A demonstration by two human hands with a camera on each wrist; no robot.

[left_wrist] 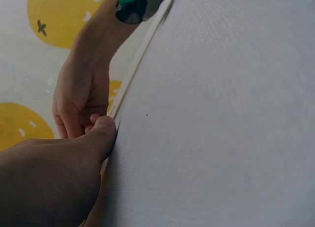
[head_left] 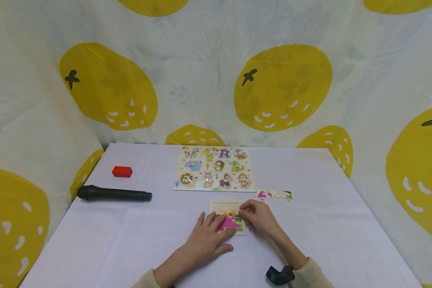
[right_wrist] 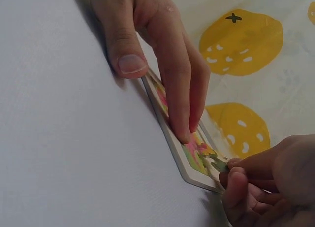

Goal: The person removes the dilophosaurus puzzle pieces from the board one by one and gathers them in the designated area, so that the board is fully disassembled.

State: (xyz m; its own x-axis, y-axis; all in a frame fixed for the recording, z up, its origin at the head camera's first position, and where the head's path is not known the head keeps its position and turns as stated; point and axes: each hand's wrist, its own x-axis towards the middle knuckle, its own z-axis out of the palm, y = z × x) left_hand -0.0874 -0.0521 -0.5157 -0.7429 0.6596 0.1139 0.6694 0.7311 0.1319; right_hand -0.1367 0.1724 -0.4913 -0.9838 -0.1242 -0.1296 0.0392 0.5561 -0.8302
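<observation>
A small jigsaw puzzle (head_left: 229, 222) with a pink figure lies in a pale wooden tray (head_left: 216, 205). My left hand (head_left: 208, 236) rests over its left part; in the right wrist view, the left fingertips (right_wrist: 184, 137) press on the picture while the thumb is by the tray's near edge. At the tray's right side, my right hand (head_left: 261, 218) pinches a green puzzle piece (right_wrist: 219, 165) between thumb and finger, over the tray's corner. Part of that piece is hidden by the fingertips. The left wrist view shows the left thumb (left_wrist: 104, 126) with the right hand behind it.
Three loose puzzle pieces (head_left: 275, 195) lie in a row right of the tray. Behind it is an animal puzzle board (head_left: 212, 188). To the left are a black microphone (head_left: 115, 194) and a red block (head_left: 122, 172). A patterned curtain (head_left: 198, 88) hangs behind the white table (head_left: 345, 240).
</observation>
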